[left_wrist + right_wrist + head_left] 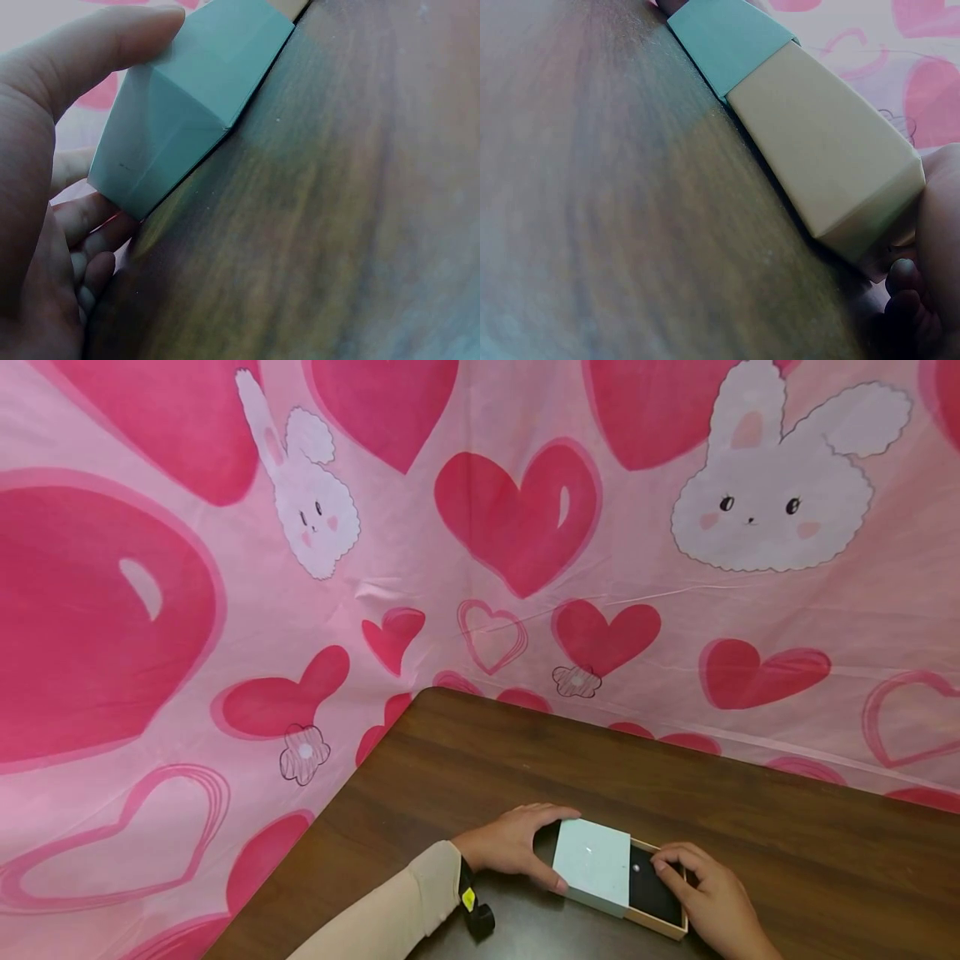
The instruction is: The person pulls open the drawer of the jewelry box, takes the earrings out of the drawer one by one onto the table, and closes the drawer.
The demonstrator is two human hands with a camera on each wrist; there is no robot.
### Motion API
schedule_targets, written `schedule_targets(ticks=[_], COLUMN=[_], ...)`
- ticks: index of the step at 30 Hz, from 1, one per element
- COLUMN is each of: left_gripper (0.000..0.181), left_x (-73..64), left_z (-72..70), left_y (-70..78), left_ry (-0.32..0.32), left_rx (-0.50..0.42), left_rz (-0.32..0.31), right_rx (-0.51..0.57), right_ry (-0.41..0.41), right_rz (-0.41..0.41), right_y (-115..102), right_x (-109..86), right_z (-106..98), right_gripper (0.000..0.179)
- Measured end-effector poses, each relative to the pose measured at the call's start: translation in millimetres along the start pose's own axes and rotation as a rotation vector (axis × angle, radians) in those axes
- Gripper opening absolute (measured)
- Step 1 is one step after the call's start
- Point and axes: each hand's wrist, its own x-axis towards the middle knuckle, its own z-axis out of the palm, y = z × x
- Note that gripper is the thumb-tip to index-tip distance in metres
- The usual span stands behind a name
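A slide-out gift box lies on the table, its mint-green sleeve (592,864) covering the left part of a tan cardboard tray (658,922). The tray sticks out to the right and holds a black insert (651,887) with a tiny shiny bead-like piece on it. My left hand (517,842) grips the sleeve's closed end, thumb on the near side and fingers on the far side. At the tray's outer end, my right hand (708,889) has thumb and forefinger together over the black insert; its other fingers curl by the end wall (877,225).
The dark wooden table (495,752) runs to a rounded back corner. Behind and to the left hangs a pink cloth (405,552) printed with hearts and rabbits. A black wrist camera (480,920) is strapped to the left wrist, below a beige sleeve cuff.
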Motion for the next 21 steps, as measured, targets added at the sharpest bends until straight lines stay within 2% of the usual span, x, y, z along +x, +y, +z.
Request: schedule_targets(ticks=[8,16,21], left_gripper=[0.089,0.089,0.09], left_x=[-0.1,0.6,2.0], left_z=[-0.1,1.9,1.2], left_y=[-1.9,-4.4,-4.3], left_ry=[-0.004,-0.006,0.013], left_rx=[0.014,0.004,0.039], left_rz=[0.011,-0.029,0.004], right_rx=[-0.008,-0.003,0.003], right_ry=[0.01,0.041,0.061], right_rz=[-0.008,-0.043,-0.07], right_y=[0.2,1.5,4.3], right_x=[0.8,1.7,2.4], right_z=[1.8,3.6,4.9], right_gripper=[0.004,0.007,0.009])
